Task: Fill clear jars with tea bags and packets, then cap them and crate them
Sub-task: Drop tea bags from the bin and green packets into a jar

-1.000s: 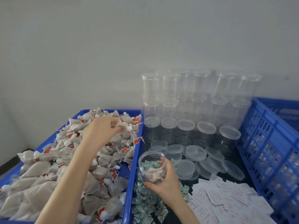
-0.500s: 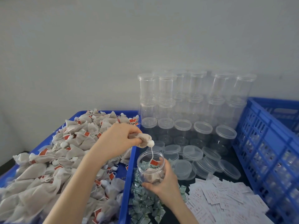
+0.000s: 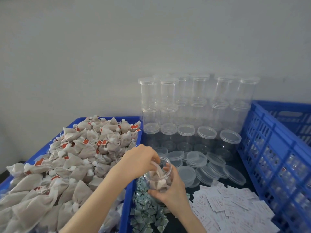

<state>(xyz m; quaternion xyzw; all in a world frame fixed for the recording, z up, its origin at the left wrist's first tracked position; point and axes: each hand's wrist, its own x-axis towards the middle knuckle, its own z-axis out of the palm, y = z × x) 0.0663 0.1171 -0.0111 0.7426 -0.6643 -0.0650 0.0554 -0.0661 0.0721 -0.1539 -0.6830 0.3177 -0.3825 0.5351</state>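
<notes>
My right hand point(image 3: 171, 190) grips a clear open jar point(image 3: 158, 180) from below and behind, tilted slightly toward me. Several tea bags lie inside it. The fingers of my left hand point(image 3: 139, 160) curl down into the jar's mouth, pinching a tea bag there. At the left, a blue tray point(image 3: 129, 190) holds a big heap of beige tea bags point(image 3: 80, 157) with red tags. Small green packets point(image 3: 146, 211) lie under the jar. White packets point(image 3: 232, 204) are spread to the right of them.
Loose clear lids point(image 3: 196, 158) lie behind the jar. Capped empty jars point(image 3: 198, 101) stand stacked against the wall. A tall blue crate point(image 3: 276, 148) closes off the right side, with jars showing through its slats.
My left hand picked a tea bag from the heap, carried it right and lowered it into the jar's mouth. My right hand kept holding the jar.
</notes>
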